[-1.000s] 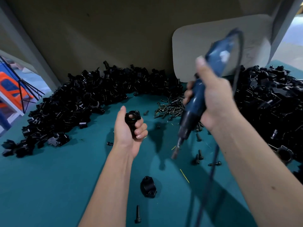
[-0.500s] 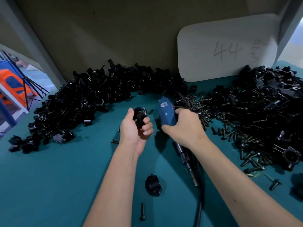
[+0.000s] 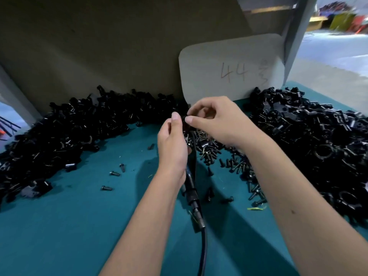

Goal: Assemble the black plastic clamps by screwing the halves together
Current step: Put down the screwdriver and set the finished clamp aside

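clamp (image 3: 185, 124) pinched btwn both hands (image 3: 199, 128)

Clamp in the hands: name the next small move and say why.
Probably seat a screw in the clamp, then pick up the driver. Both hands, left hand and right hand, pinch the clamp, and the driver lies on the table beneath them.

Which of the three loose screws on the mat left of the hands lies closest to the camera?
The lowest screw. It lies alone, below the other two, which sit close together nearer the left pile.
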A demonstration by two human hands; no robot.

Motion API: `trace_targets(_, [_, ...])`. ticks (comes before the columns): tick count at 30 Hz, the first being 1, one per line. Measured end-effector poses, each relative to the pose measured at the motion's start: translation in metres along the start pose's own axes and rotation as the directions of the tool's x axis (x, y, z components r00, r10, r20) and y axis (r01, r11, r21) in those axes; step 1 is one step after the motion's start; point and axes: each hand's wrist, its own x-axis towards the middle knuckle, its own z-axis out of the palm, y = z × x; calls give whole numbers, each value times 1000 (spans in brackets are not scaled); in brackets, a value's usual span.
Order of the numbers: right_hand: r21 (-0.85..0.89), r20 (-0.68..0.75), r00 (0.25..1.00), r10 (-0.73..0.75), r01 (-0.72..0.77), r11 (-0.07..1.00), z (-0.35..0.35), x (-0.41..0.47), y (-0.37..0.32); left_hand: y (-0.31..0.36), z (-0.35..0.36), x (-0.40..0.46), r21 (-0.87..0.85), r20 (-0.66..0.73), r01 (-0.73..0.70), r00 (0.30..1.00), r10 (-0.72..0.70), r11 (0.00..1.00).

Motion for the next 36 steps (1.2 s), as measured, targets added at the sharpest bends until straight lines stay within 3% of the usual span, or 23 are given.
trace_targets(6, [-38, -170, 977, 128, -136, 990, -83, -11, 35, 24, 83, -6, 173, 167, -95, 984, 66, 980])
trace_targets(13, [-208, -445, 833, 329, -453, 867, -159, -19, 77, 24, 129, -14, 309, 299, -276, 937, 183, 910])
trace_targets(20, [-246, -538, 836, 109, -279, 928, -124, 1, 55, -7, 111, -8, 343, 257, -217, 958, 130, 914])
trace_targets(23, [-279, -454, 890, 52, -197, 940, -91, 21, 41, -12, 96, 5, 418, 239, -257, 956, 167, 871])
trace_targets(29, [-465, -139, 977, 159, -206, 861, -37, 71, 44, -1, 37, 52, 672, 95, -222, 972, 215, 707])
trace_targets(32, [-625, 54, 973, 224, -142, 768, -17, 102, 50, 9, 12, 82, 789, 53, -170, 976, 211, 590])
trace_targets(36, [-747, 271, 928, 255, 36, 664, 19, 131, 67, 8, 15, 113, 902, 192, -229, 972, 136, 365])
